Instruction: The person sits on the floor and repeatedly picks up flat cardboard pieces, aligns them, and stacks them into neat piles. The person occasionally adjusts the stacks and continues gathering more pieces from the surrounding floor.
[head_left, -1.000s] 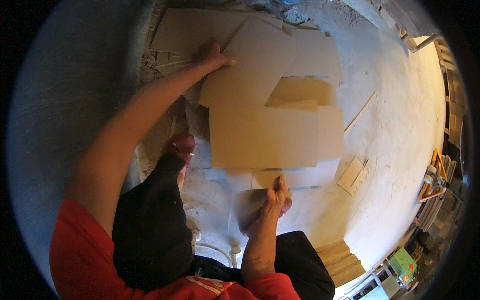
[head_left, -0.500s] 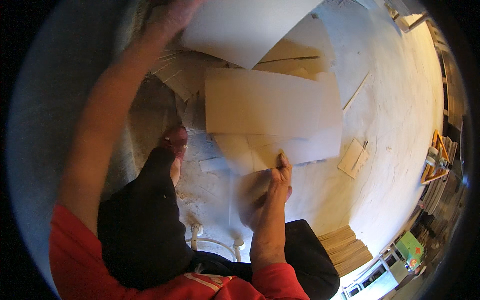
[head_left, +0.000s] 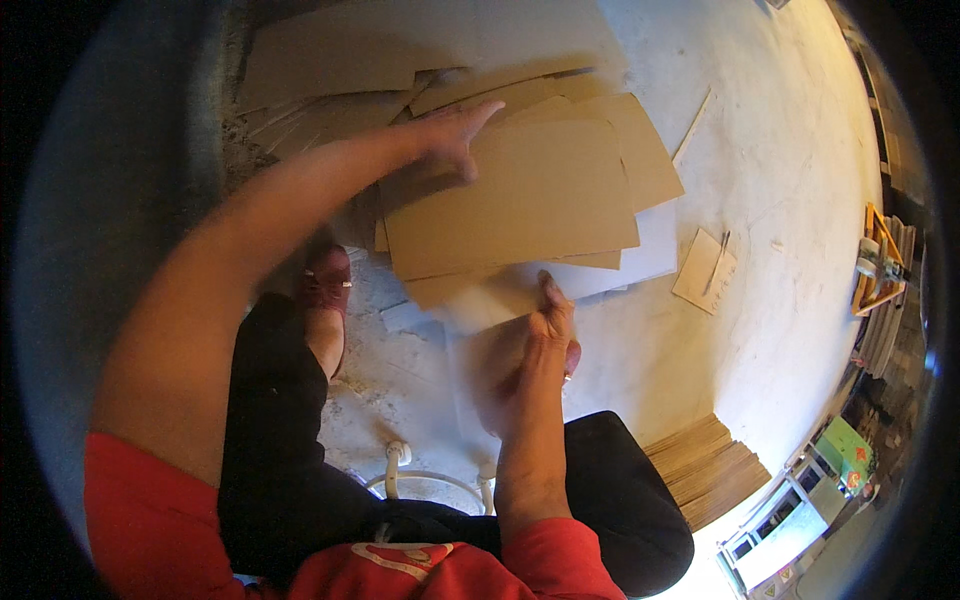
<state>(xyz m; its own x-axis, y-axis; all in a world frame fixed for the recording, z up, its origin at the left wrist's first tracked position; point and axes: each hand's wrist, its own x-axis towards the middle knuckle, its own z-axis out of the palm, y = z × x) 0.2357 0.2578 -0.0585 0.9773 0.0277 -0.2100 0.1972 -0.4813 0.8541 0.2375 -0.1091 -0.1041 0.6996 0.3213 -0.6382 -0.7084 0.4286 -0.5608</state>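
Brown cardboard sheets [head_left: 520, 200] lie loosely piled in front of me, slightly fanned and overlapping. Under them a paler cardboard sheet [head_left: 490, 305] sticks out toward me and to the right. My right hand [head_left: 552, 312] pinches the near edge of that paler sheet, thumb on top, the other fingers hidden underneath. Over the far left part of the top brown sheet is my left hand [head_left: 460, 138], empty, thumb and fingers spread apart. Whether it touches the cardboard I cannot tell.
More flat cardboard [head_left: 330, 60] lies on the floor beyond the pile. A small cardboard piece with a dark thin tool [head_left: 712, 270] and a narrow strip [head_left: 692, 128] lie to the right. A stack of cardboard [head_left: 708, 470] stands by my right knee. Shelving lines the far right.
My left hand has come back from the far left and the large pale sheet there is out of its grip. Brown sheets now cover the paler one. My right hand stays at the near edge.
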